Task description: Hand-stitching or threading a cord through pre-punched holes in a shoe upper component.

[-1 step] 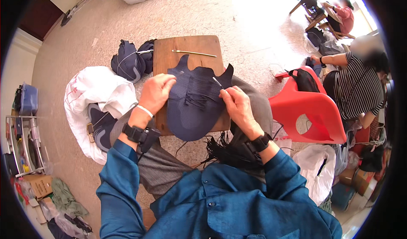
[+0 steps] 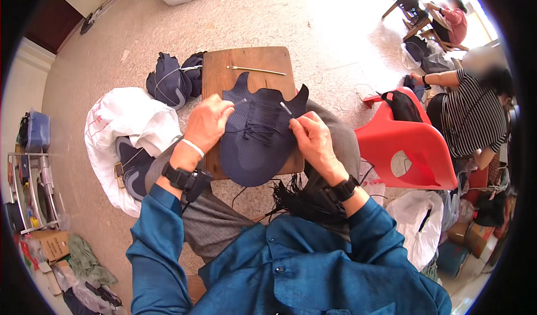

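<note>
A navy shoe upper lies flat over the near part of a small wooden stool top, its toe toward me. Dark shoelace runs through its middle and sits in a loose bow. My left hand, at the upper's left edge, pinches one lace end, whose pale tip sticks out past the fingers. At the right edge my right hand pinches the other end, its light tip pointing up and left. Beyond the upper, a long metal needle-like tool rests on the stool top.
Tied navy uppers lie left of the stool, near a white sack with more uppers. Black laces hang by my right leg. A red chair stands to the right, beside a person in a striped top.
My left hand has shifted very slightly, and the lace tip beyond its fingers shows more clearly. My right hand and the upper have barely moved.
</note>
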The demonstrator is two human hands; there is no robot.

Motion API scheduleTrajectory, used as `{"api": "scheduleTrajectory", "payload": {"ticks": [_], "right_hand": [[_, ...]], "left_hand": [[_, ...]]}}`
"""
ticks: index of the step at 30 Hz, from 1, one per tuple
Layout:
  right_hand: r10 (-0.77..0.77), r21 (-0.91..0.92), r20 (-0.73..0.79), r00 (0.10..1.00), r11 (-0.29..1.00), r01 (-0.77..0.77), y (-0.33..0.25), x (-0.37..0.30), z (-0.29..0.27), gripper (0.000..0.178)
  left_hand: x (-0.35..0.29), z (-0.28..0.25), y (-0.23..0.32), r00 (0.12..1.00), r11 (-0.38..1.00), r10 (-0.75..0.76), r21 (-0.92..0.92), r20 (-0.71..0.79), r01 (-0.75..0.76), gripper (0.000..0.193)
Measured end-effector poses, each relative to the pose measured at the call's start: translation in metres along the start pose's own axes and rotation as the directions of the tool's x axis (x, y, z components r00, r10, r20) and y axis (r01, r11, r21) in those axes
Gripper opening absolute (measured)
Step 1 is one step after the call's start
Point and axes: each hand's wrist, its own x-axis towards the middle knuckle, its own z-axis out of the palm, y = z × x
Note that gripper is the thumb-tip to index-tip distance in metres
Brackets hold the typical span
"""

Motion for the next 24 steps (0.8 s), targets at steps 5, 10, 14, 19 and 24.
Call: {"api": "scheduleTrajectory", "payload": {"ticks": [5,10,14,19,24], "right_hand": [[-0.243,-0.22,0.039,0.969,0.944,0.246,-0.012,0.006,0.003,0.013],[-0.207,-0.079,0.102,0.973,0.973,0.216,-0.012,0.008,0.014,0.02],[-0.214,-0.097,0.104,0.971,0.97,0.224,-0.005,0.01,0.02,0.017],[-0.337,-0.196,0.161,0.928,0.91,0.365,-0.012,0.017,0.023,0.009],[-0.458,-0.108,0.182,0.87,0.87,0.481,-0.017,0.028,0.03,0.008]], "left_hand": [[0.012,-0.006,0.022,0.975,0.86,0.19,0.46,0.116,-0.222,0.012],[0.015,-0.007,0.021,0.939,0.78,0.216,0.531,0.267,-0.331,0.017],[0.012,-0.005,0.016,0.929,0.769,0.228,0.531,0.293,-0.356,0.018],[0.008,-0.008,0.017,0.935,0.812,0.212,0.482,0.284,-0.33,0.016],[0.009,-0.004,0.017,0.934,0.813,0.238,0.472,0.266,-0.342,0.006]]}}
